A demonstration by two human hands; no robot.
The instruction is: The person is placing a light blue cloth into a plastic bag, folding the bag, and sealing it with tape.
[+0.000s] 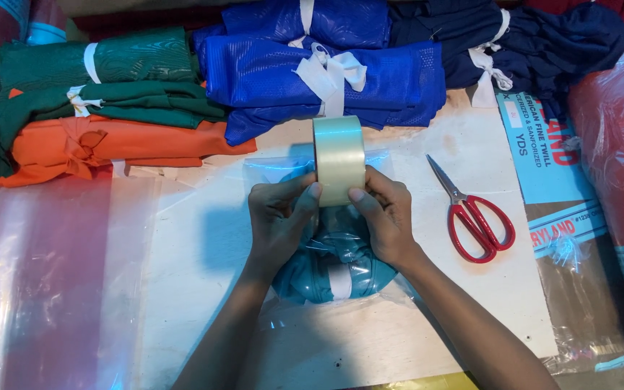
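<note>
Fingers [305, 198] hiding tape roll [339, 155] base, bagged cloth [334, 271]

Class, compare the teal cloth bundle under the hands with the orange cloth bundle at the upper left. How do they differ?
The teal bundle lies inside a clear plastic bag; the orange bundle lies bare. The teal bundle sits alone under the left hand and right hand, which hold a tape roll; the orange bundle lies untouched, with green bundles stacked on it. Both are folded cloth, tied with a strip.

one tape roll [339, 160], one scissors [475, 216]
</note>
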